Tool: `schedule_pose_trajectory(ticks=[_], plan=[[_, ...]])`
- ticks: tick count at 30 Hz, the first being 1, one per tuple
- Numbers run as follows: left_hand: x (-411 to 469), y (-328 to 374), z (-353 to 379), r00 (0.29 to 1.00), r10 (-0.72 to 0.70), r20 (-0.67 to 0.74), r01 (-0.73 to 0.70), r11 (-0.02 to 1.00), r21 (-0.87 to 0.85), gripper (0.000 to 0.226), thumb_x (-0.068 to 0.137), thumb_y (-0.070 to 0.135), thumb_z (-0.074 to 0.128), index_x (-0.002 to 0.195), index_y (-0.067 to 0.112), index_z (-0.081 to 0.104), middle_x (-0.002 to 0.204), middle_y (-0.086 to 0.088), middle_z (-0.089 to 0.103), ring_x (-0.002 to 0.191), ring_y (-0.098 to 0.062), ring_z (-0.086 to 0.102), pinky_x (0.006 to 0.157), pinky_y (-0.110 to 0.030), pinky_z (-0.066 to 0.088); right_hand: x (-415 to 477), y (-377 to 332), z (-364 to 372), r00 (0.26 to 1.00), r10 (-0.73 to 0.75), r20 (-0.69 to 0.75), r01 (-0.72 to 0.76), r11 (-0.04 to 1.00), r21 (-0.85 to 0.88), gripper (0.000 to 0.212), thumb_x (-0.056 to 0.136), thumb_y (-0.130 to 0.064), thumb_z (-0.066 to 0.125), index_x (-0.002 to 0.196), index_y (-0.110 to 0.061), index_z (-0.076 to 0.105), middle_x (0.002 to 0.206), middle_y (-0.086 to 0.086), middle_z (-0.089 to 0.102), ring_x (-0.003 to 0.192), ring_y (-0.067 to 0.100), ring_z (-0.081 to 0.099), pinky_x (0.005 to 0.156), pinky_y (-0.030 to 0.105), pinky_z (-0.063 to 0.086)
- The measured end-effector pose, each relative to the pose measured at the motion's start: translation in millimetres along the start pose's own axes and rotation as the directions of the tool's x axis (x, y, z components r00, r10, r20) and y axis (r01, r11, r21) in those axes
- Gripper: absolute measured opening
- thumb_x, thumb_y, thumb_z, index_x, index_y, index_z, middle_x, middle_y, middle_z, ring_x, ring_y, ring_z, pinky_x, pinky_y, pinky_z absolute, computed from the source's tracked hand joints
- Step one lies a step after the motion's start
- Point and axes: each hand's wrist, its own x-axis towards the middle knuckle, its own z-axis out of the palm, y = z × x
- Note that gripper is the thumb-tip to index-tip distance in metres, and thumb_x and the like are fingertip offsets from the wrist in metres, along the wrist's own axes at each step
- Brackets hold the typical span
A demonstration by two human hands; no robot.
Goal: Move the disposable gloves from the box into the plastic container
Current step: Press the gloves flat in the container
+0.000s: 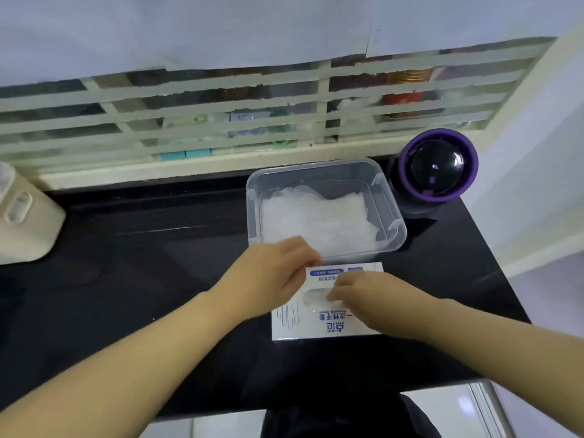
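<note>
A white glove box (328,320) with blue print lies flat on the black counter, its oval opening facing up. Just behind it stands a clear plastic container (392,216) with a loose pile of translucent gloves (316,219) inside. My left hand (275,273) rests on the box's far-left corner, against the container's near wall. My right hand (360,289) sits over the box, fingertips pinching the glove material (313,297) at the opening.
A purple-rimmed round device (437,172) stands right of the container. A cream appliance (22,216) sits at the far left. Behind the counter (142,248) runs a taped window grille (221,121). The counter's right edge drops near the white wall.
</note>
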Motion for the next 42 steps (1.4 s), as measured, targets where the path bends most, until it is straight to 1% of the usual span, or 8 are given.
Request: schedule_pose_trajectory(ticks=[4, 8, 16, 22, 26, 34, 39, 42], plan=[[-21.6, -2.9, 25.8, 0.900, -0.107, 0.422, 0.036, 0.984, 0.173, 0.041, 0.100, 0.025, 0.042, 0.141, 0.026, 0.046, 0.138, 0.008, 0.049, 0.118, -0.016, 0.054, 0.086, -0.035, 0.050, 20.9, 7.0, 22.5, 0.998, 0.059, -0.002, -0.058, 0.990, -0.131, 0.035, 0.095, -0.009, 0.048, 0.127, -0.020, 0.055, 0.114, 0.003, 0.050, 0.103, 0.024, 0.052, 0.072, 0.027, 0.034], [-27.0, -13.5, 42.7, 0.865, -0.146, 0.480, 0.036, 0.972, 0.230, 0.071, 0.095, 0.041, 0.054, 0.154, 0.022, 0.019, 0.162, 0.004, 0.015, 0.146, -0.014, 0.020, 0.116, -0.031, 0.026, 28.6, 1.2, 22.0, 0.997, 0.070, 0.029, -0.064, 0.984, -0.168, 0.024, 0.096, -0.016, 0.046, 0.114, -0.013, 0.063, 0.112, 0.005, 0.054, 0.103, 0.025, 0.055, 0.074, 0.029, 0.038], [-27.0, -9.1, 41.1, 0.804, -0.244, 0.542, 0.095, 0.953, 0.288, 0.081, 0.089, 0.047, 0.061, 0.154, 0.023, 0.020, 0.163, 0.002, 0.006, 0.145, -0.021, 0.021, 0.112, -0.037, 0.032, 13.9, -5.6, 22.9, 0.996, 0.087, -0.004, -0.086, 0.977, -0.197, 0.023, 0.098, -0.014, 0.044, 0.117, -0.016, 0.057, 0.123, 0.001, 0.051, 0.107, 0.021, 0.054, 0.083, 0.032, 0.044], [-31.7, -9.8, 35.0, 0.794, -0.312, 0.521, 0.170, 0.938, 0.301, 0.092, 0.084, 0.052, 0.065, 0.155, 0.023, 0.014, 0.163, 0.003, 0.005, 0.147, -0.019, 0.015, 0.111, -0.035, 0.033, 0.9, -12.8, 17.0, 0.988, 0.132, -0.077, -0.126, 0.988, 0.084, 0.007, 0.099, -0.017, 0.041, 0.104, -0.018, 0.046, 0.113, -0.002, 0.051, 0.093, 0.016, 0.049, 0.078, 0.028, 0.039], [-30.2, -6.5, 35.4, 0.797, -0.330, 0.506, 0.193, 0.933, 0.305, 0.094, 0.079, 0.052, 0.071, 0.152, 0.023, 0.021, 0.158, 0.003, 0.017, 0.142, -0.020, 0.024, 0.107, -0.040, 0.040, 2.3, -15.2, 15.9, 0.932, 0.306, -0.194, -0.198, 0.879, 0.434, 0.016, 0.102, -0.024, 0.036, 0.089, -0.021, 0.044, 0.087, -0.001, 0.056, 0.075, 0.014, 0.051, 0.070, 0.033, 0.043], [-20.1, 6.3, 21.3, 0.739, -0.372, 0.562, 0.214, 0.920, 0.327, 0.091, 0.082, 0.048, 0.071, 0.151, 0.018, 0.019, 0.155, 0.000, 0.025, 0.138, -0.022, 0.034, 0.103, -0.040, 0.043, -17.6, -42.0, -85.9, 0.726, 0.425, -0.541, 0.121, 0.695, 0.709, 0.013, 0.100, -0.018, 0.044, 0.090, -0.018, 0.053, 0.078, 0.004, 0.057, 0.067, 0.014, 0.049, 0.062, 0.028, 0.043], [-8.4, 20.6, -20.8, 0.677, -0.382, 0.629, 0.580, 0.803, -0.136, 0.069, 0.084, 0.052, 0.067, 0.143, 0.031, 0.040, 0.137, 0.017, 0.053, 0.113, -0.001, 0.057, 0.102, -0.027, 0.045, -28.7, -30.5, -117.5, 0.834, 0.461, -0.303, 0.195, 0.267, 0.944, 0.021, 0.098, -0.013, 0.046, 0.079, -0.012, 0.055, 0.072, 0.004, 0.058, 0.063, 0.011, 0.064, 0.060, 0.021, 0.050], [-4.6, 22.5, -49.4, 0.735, -0.282, 0.616, 0.657, 0.517, -0.548, 0.052, 0.091, 0.039, 0.063, 0.137, 0.021, 0.048, 0.125, 0.010, 0.064, 0.109, -0.007, 0.065, 0.096, -0.026, 0.050, -32.8, -25.2, -114.1, 0.834, 0.480, -0.272, 0.199, 0.198, 0.960, 0.023, 0.097, -0.012, 0.048, 0.076, -0.013, 0.058, 0.076, 0.005, 0.060, 0.070, 0.016, 0.063, 0.061, 0.022, 0.051]])
